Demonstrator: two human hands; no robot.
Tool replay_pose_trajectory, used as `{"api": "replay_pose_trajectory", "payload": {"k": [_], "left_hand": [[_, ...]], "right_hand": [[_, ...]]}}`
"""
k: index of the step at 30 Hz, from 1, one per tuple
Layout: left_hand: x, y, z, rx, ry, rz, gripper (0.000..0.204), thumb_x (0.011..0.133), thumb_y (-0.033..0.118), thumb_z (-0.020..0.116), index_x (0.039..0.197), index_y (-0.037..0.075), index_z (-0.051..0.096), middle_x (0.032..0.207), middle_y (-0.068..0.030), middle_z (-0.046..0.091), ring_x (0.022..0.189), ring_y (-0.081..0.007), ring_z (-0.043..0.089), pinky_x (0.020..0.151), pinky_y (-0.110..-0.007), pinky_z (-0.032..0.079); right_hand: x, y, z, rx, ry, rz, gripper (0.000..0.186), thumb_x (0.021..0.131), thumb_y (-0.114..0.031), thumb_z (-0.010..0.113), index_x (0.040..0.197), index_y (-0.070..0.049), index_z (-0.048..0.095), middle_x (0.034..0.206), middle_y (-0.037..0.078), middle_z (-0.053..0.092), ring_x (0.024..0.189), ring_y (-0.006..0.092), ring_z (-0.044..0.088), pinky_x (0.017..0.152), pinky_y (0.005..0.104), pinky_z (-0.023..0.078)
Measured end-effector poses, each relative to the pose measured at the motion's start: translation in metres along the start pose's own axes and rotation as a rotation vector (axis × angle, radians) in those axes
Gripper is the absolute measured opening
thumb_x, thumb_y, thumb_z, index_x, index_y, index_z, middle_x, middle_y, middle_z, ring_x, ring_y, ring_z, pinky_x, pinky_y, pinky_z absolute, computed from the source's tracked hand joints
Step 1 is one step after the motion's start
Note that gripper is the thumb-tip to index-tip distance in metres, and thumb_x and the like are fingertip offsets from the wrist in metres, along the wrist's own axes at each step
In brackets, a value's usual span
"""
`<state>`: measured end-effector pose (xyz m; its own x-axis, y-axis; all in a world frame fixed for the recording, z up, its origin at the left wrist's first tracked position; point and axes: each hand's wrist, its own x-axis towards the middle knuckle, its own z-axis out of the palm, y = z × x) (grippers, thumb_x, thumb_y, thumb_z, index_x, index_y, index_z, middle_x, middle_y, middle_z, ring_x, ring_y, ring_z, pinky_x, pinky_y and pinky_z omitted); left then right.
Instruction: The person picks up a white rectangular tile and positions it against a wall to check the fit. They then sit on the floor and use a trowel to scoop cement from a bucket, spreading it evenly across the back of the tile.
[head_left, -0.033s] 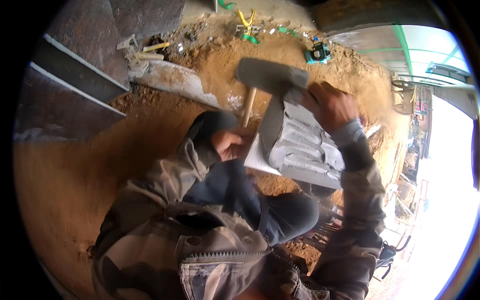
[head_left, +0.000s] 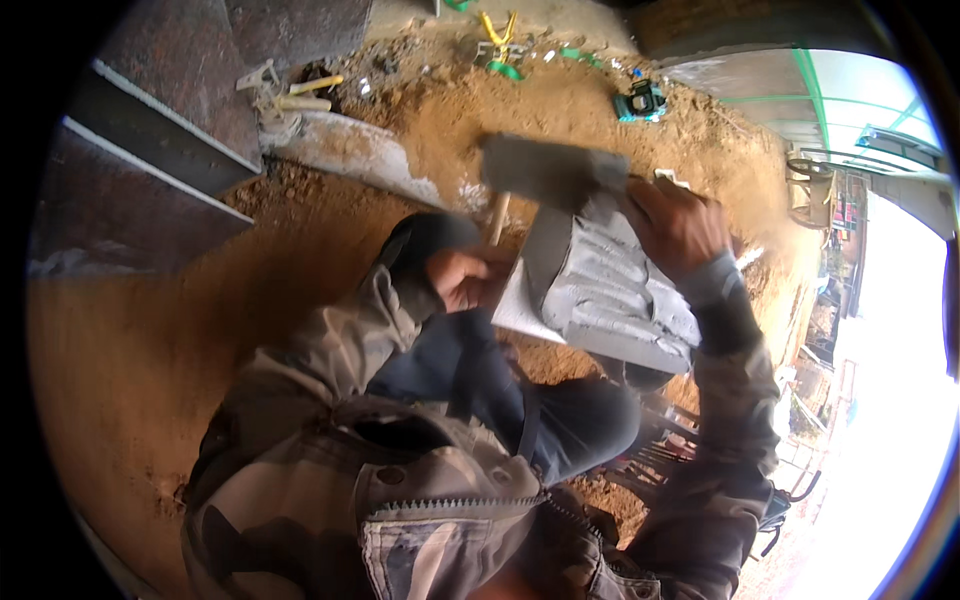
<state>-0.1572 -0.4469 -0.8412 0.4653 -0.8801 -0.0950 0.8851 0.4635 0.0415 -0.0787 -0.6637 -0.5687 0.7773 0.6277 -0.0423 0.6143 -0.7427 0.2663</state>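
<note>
My right hand [head_left: 683, 225] holds a grey flat trowel [head_left: 550, 170] with mortar on it, over the top edge of a square tile [head_left: 525, 310]. Ridged grey mortar [head_left: 610, 285] covers much of the tile's face. My left hand [head_left: 460, 278] grips the tile's left edge, its fingertips partly hidden there. A pale wooden handle [head_left: 500, 215] shows below the trowel, left of the tile; what it belongs to is hidden. The tile sits over my bent legs [head_left: 560, 430].
Large dark slabs [head_left: 150, 200] lean at the left. On the sandy ground beyond lie tools with yellow handles [head_left: 310, 101], a yellow clamp-like tool [head_left: 497, 40], green straps [head_left: 505, 70] and a teal power tool [head_left: 640, 101]. A wheelbarrow [head_left: 810, 195] stands at the right.
My right hand and the trowel have shifted slightly down and to the right. The tile and my left hand have moved very little.
</note>
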Motion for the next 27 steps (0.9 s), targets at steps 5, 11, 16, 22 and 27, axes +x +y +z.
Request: {"api": "replay_pose_trajectory", "payload": {"k": [5, 11, 16, 22, 27], "left_hand": [[0.012, 0.019, -0.005, -0.308, -0.252, -0.211, 0.053, 0.096, 0.025, 0.044, 0.137, -0.009, 0.046, 0.131, -0.0257, 0.058, 0.117, -0.0369, 0.061, 0.106, -0.048, 0.048], [0.020, 0.022, -0.011, -0.480, -0.459, -0.232, 0.062, 0.099, 0.040, 0.037, 0.135, -0.009, 0.048, 0.133, -0.0280, 0.056, 0.122, -0.0389, 0.057, 0.104, -0.048, 0.047], [0.021, 0.020, -0.001, -0.229, -0.107, -0.281, 0.067, 0.098, 0.046, 0.034, 0.133, -0.009, 0.049, 0.128, -0.0263, 0.059, 0.116, -0.0385, 0.060, 0.098, -0.050, 0.050], [0.017, 0.025, 0.015, -0.132, -0.006, -0.291, 0.065, 0.097, 0.047, 0.034, 0.126, -0.007, 0.056, 0.118, -0.0219, 0.064, 0.101, -0.0351, 0.064, 0.085, -0.047, 0.053], [0.016, 0.024, 0.004, -0.099, -0.022, -0.301, 0.060, 0.096, 0.047, 0.039, 0.122, -0.003, 0.059, 0.117, -0.0202, 0.065, 0.101, -0.0341, 0.064, 0.084, -0.046, 0.053]], "right_hand": [[-0.066, -0.033, -0.023, -0.002, -0.192, -0.149, 0.005, 0.086, -0.014, 0.064, 0.085, -0.016, 0.059, 0.069, 0.003, 0.052, 0.059, 0.0170, 0.060, 0.047, 0.0328, 0.048], [-0.057, -0.052, 0.020, 0.049, -0.122, -0.096, 0.006, 0.087, -0.014, 0.063, 0.086, -0.015, 0.057, 0.070, 0.003, 0.050, 0.058, 0.0192, 0.060, 0.045, 0.0349, 0.047], [-0.010, -0.046, 0.044, -0.041, -0.048, 0.027, 0.002, 0.090, -0.015, 0.059, 0.089, -0.015, 0.057, 0.075, 0.007, 0.056, 0.066, 0.0260, 0.065, 0.049, 0.0390, 0.052], [0.019, -0.027, 0.034, -0.055, -0.044, 0.478, 0.016, 0.098, -0.023, 0.054, 0.096, -0.010, 0.062, 0.085, 0.014, 0.069, 0.069, 0.0317, 0.070, 0.056, 0.0428, 0.055], [-0.062, -0.047, 0.019, 0.595, 0.113, 0.794, 0.023, 0.094, -0.020, 0.066, 0.081, -0.002, 0.059, 0.064, 0.017, 0.061, 0.055, 0.0331, 0.061, 0.053, 0.0392, 0.046]]}}
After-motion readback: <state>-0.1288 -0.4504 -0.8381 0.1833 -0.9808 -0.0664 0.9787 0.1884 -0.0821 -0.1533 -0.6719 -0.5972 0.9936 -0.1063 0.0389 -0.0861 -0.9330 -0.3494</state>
